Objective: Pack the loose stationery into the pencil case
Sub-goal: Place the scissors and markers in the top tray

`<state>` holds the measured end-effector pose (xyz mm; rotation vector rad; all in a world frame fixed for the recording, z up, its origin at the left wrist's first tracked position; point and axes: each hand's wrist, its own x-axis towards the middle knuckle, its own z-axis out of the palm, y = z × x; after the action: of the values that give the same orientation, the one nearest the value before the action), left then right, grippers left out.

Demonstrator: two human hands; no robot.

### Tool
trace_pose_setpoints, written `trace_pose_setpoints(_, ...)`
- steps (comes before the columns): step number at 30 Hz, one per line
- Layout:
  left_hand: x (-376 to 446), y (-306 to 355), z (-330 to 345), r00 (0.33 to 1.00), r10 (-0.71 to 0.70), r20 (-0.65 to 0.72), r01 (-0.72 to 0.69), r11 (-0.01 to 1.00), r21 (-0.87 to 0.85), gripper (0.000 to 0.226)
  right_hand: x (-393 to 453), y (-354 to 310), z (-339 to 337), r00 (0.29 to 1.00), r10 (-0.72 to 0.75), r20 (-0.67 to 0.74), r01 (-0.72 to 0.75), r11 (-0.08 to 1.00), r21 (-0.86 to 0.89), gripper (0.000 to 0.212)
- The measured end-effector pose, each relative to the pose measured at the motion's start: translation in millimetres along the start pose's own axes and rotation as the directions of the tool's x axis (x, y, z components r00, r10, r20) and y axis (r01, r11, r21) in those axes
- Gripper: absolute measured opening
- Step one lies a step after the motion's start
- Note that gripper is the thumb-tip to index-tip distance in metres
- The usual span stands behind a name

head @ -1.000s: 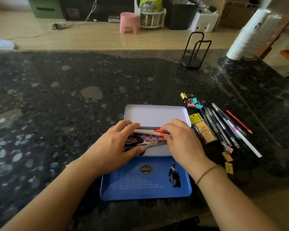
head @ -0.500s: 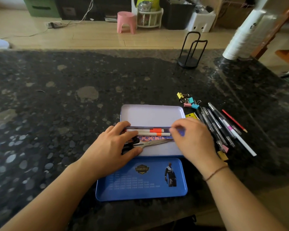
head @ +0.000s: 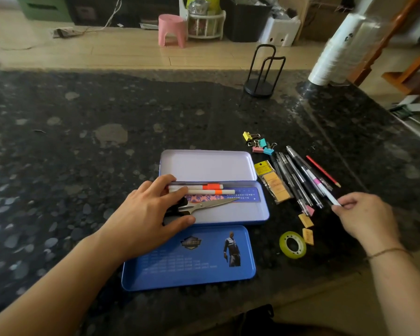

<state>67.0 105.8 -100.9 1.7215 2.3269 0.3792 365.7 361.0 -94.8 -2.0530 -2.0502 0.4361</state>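
I have a single view, from the camera worn on the person's head. It looks forward and steeply down over the dark speckled tabletop (head: 87, 146), close enough that both forearms run in from the bottom edge. The open pencil case (head: 255, 214) sits just below the middle of the picture. Left of the case the wide lens takes in a long stretch of bare stone; right of it, the loose pens (head: 298, 180) lie near the frame's right side. Beyond the case the tabletop's far edge shows, then wooden floor with a pink stool (head: 172, 30) near the top. Straight lines bow toward the edges. No second view overlaps this one.
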Motion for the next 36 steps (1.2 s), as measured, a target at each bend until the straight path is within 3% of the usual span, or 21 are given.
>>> trace_pose_setpoints(4,-0.3,1.1,-1.1,1.0,0.011,-0.007,-0.011,1.0,0.015,0.074,-6.8,-9.5,-10.2,0.991,-0.028,-0.132,0.031,0.999,0.021,0.002)
trace_pose_setpoints(7,-0.6,-1.1,-2.0,1.0,0.015,0.006,-0.015,1.0,-0.006,0.081,-27.2,-36.0,-12.8,0.933,-0.302,-0.194,0.326,0.94,0.103,0.013)
trace_pose_setpoints(10,-1.4,-5.2,-4.5,0.999,0.033,0.019,-0.032,0.997,-0.067,0.09,-54.5,-73.2,9.0,0.741,-0.667,-0.074,0.668,0.72,0.188,0.018)
trace_pose_setpoints(12,-1.8,-7.1,-7.8,0.999,0.033,0.042,-0.028,0.993,-0.117,0.092,-63.4,-89.6,27.2,0.636,-0.772,-0.007,0.761,0.626,0.168,0.016)
trace_pose_setpoints(14,-2.0,-8.3,-9.2,0.998,0.045,0.045,-0.039,0.991,-0.129,0.087,-65.2,-99.3,38.1,0.599,-0.801,0.0,0.795,0.594,0.124,0.015)
trace_pose_setpoints(20,-2.2,-9.3,-9.1,0.996,0.068,0.059,-0.063,0.994,-0.085,0.072,-75.0,-109.1,49.0,0.543,-0.839,0.036,0.834,0.544,0.088,0.013)
trace_pose_setpoints(26,-2.5,-6.8,-10.1,0.997,0.073,0.038,-0.069,0.994,-0.079,0.07,-77.5,-110.2,48.2,0.58,-0.813,0.04,0.809,0.582,0.086,0.017)
trace_pose_setpoints(33,-1.7,-5.6,-10.5,0.996,0.077,0.046,-0.073,0.993,-0.091,0.083,-80.4,-110.9,44.8,0.629,-0.777,0.031,0.775,0.629,0.066,0.008)
trace_pose_setpoints(36,-0.6,-7.3,-9.6,0.994,0.088,0.064,-0.083,0.993,-0.08,0.08,-81.1,-111.4,44.3,0.621,-0.782,0.045,0.778,0.623,0.08,0.008)
